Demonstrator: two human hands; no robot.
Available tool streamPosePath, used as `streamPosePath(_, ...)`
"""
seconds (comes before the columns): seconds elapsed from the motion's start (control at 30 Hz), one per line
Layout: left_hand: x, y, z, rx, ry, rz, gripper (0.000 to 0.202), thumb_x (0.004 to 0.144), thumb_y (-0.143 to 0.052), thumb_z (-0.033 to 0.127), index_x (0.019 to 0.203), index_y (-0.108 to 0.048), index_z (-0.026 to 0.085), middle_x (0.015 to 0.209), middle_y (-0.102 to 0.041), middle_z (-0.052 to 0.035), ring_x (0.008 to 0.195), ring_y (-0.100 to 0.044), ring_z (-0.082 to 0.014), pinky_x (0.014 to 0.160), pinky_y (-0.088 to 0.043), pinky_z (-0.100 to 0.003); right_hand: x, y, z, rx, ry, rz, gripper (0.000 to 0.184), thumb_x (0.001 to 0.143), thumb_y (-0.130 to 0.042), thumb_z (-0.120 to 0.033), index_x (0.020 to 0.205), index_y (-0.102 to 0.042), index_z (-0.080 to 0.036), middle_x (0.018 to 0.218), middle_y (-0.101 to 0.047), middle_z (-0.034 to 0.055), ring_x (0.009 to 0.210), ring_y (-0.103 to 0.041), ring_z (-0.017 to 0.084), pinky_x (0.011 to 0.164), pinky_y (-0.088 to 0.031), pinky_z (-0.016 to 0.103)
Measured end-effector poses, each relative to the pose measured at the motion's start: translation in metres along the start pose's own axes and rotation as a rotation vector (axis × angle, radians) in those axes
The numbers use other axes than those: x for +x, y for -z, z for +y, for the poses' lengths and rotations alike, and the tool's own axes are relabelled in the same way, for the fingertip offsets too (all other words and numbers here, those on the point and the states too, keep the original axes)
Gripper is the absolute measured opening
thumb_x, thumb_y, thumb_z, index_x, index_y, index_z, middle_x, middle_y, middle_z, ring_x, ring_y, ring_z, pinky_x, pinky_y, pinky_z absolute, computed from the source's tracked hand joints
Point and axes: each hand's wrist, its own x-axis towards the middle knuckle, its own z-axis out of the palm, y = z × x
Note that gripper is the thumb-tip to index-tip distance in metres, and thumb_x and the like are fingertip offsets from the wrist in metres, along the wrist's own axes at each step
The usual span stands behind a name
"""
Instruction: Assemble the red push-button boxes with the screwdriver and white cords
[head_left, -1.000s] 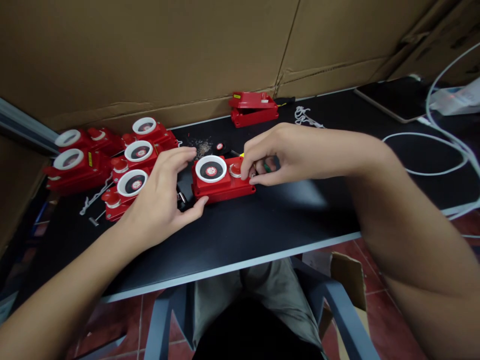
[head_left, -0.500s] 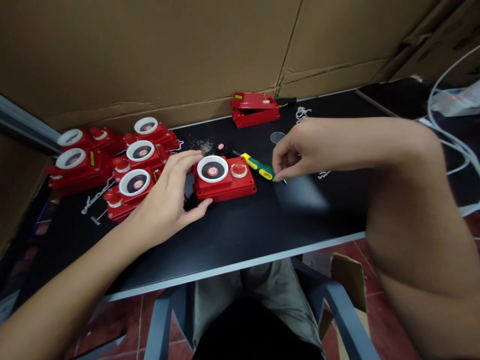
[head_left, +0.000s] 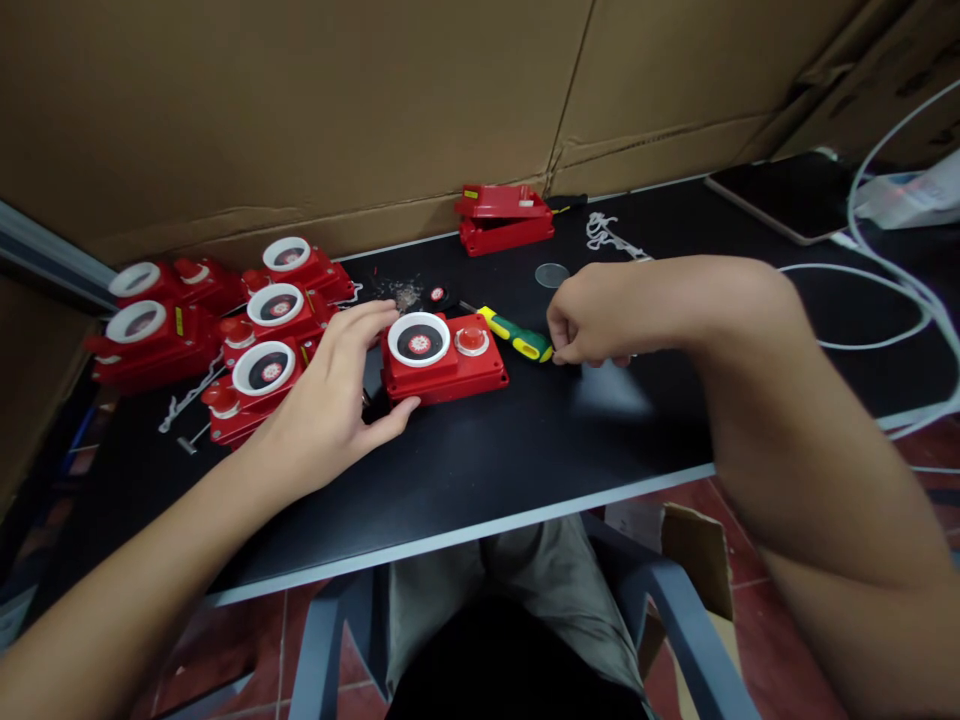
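My left arm comes in from the bottom left, and my left hand (head_left: pixel 326 405) lies low on the black surface (head_left: pixel 525 450). Its fingers (head_left: pixel 367 318) are spread wide around the left end of a red box (head_left: pixel 450 368). My thumb pushes on the front edge and my pointer finger lies along the back edge, so I hold the box between them. The box sits flat in the middle of the surface, with a white ring and a small red button on top. My right arm bends in from the right side, with the elbow up and the wrist turned down. My right hand (head_left: pixel 600 318) is curled up tight like a small fist, knuckles on top. Its fingertips are down by the yellow end of a green and yellow screwdriver (head_left: pixel 517 338), which lies just to the right of the box. I cannot tell if they touch it or pinch anything. More red boxes (head_left: pixel 270 320) sit in a bunch to the left, close to my left hand. One open red box (head_left: pixel 502 215) is at the back by the cardboard wall (head_left: pixel 375 120). A white cord (head_left: pixel 885 340) loops on the far right.
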Motion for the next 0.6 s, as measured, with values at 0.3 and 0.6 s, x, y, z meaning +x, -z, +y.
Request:
streamPosePath(0.3,0.000,0.000,0.001,0.023,-0.001,-0.022,0.078,0.103,-0.081,0.030,0.169,-0.039,0.028,0.167,-0.054,-0.0223,0.160,-0.057,-0.0412,0.124,-0.063,-0.065,0.005,-0.001,-0.003,-0.012,0.105,0.092,0.009,0.087,-0.071,-0.015,0.087,-0.075,-0.022,0.073,-0.076,0.0019,0.059,-0.064,0.017,0.060,-0.042,0.032)
streamPosePath(0.6,0.000,0.001,0.002,0.033,-0.005,-0.033,0.078,0.102,-0.080,0.026,0.168,-0.039,0.021,0.168,-0.052,-0.0232,0.160,-0.056,-0.0440,0.123,-0.062,-0.066,-0.011,0.007,-0.005,0.055,0.292,0.374,0.013,0.076,-0.072,-0.013,0.084,-0.068,-0.023,0.083,-0.076,0.0020,0.072,-0.065,0.018,0.065,-0.045,0.034)
